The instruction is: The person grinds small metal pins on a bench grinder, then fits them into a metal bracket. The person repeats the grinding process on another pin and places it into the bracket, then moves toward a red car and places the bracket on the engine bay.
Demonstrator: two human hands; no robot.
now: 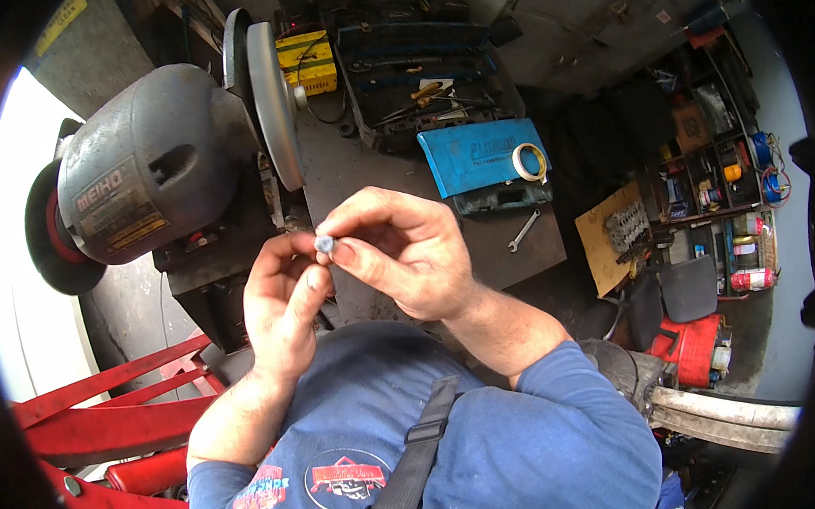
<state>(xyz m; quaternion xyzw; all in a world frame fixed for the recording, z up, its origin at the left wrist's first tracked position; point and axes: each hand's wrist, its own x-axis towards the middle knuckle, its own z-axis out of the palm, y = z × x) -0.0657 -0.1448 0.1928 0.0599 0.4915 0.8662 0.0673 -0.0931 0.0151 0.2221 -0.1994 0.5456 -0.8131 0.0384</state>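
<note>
A small silvery metal piece, which looks like a bolt seen end-on (324,244), is held up in front of my chest. My right hand (412,254) pinches it between thumb and fingertips from the right. From the left, my left hand (282,301) has its bent fingers closed around the lower side of the same piece, its thumb just below. The fingers hide most of the piece's length. Beyond and to the left of my hands stands a grey bench grinder (149,157), whose pale wheel (274,106) is the part nearest them.
On the dark workbench (368,179) lie a combination spanner (524,231) and a blue case lid (471,152) bearing a tape roll (529,162). Behind are an open toolbox (427,67) and a yellow box (307,63). Red metal framework (124,421) is at left, cluttered shelves (708,169) at right.
</note>
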